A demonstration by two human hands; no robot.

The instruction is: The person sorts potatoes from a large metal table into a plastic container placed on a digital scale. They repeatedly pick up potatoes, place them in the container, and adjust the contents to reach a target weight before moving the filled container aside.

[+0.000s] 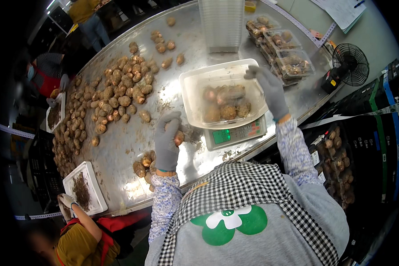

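OK, nearest the checked apron (235, 179), loose tubers (139, 169) are lying on the metal tabletop (115, 159). Just beyond, the gloved left hand (167, 142) is clamping its grip on one tuber (178, 138), left of the scale (237, 136). Scale is showing a green display and carrying a white tray (191, 99); more tubers (228, 111) are sitting inside, partly blurred. Gloved right hand (270, 91) is reaching over the tray's right side; can't tell if that grip is closing on anything. Farther left, a big tuber pile (119, 88) is spreading out. Far side: stacked clear containers (221, 26) are standing left of filled clear boxes (292, 53).
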